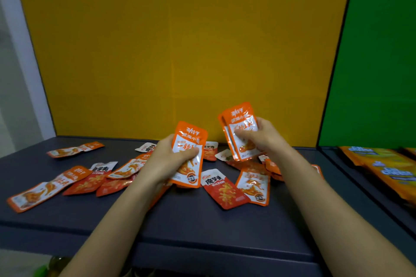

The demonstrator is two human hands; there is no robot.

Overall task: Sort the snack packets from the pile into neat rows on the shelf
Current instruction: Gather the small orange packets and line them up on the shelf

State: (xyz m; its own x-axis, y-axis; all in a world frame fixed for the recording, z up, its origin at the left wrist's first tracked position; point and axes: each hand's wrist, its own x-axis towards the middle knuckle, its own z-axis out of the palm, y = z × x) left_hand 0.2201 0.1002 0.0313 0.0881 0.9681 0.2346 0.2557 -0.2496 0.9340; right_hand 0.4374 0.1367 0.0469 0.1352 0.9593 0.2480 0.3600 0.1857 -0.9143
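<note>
Above the dark shelf (202, 227), the left hand (167, 159) is closed around an upright orange-and-white packet (189, 153), thumb across its front, while the right hand (263, 136) grips a small stack of like packets (239, 129), raised slightly higher and tilted left. Loose packets (225, 189), some orange-and-white and some red, lie scattered flat on the shelf below and to the left of both hands, before a yellow back panel (180, 51). Yellow bags (387, 168) lie in the neighbouring green-backed bay at right.
</note>
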